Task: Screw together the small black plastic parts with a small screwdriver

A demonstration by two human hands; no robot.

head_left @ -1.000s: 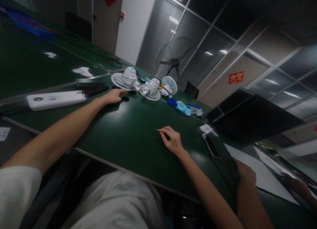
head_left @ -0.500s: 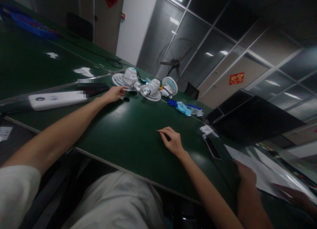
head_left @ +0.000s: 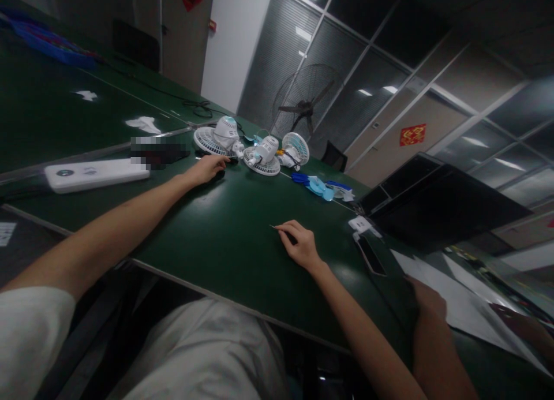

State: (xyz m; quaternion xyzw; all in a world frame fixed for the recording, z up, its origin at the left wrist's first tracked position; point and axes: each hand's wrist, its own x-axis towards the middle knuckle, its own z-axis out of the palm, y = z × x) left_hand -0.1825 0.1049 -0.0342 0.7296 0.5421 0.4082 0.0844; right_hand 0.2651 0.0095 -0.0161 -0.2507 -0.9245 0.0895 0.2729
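Observation:
My left hand (head_left: 208,170) reaches over the green table, fingers bent and fingertips together at small dark pieces (head_left: 232,160) beside the leftmost white fan (head_left: 225,135). What its fingertips hold, if anything, is too small to make out. Nearer to me, my right hand (head_left: 299,245) rests on the tabletop with thumb and forefinger pinched on a thin, pin-like metal piece (head_left: 272,226). A second small fan (head_left: 262,156) lies beside the first, and a third fan head (head_left: 296,149) stands tilted behind it.
Blue fan blades (head_left: 320,186) lie right of the fans. A white power strip (head_left: 97,175) is at left. Toward the right are a phone (head_left: 371,255), a monitor (head_left: 450,204) and paper sheets (head_left: 459,302), with another person's arm (head_left: 437,342) close to my right forearm.
My left hand has moved slightly right and down, now covering part of the dark pieces. My right hand keeps its pinch in place. The other person's hand over the papers has shifted.

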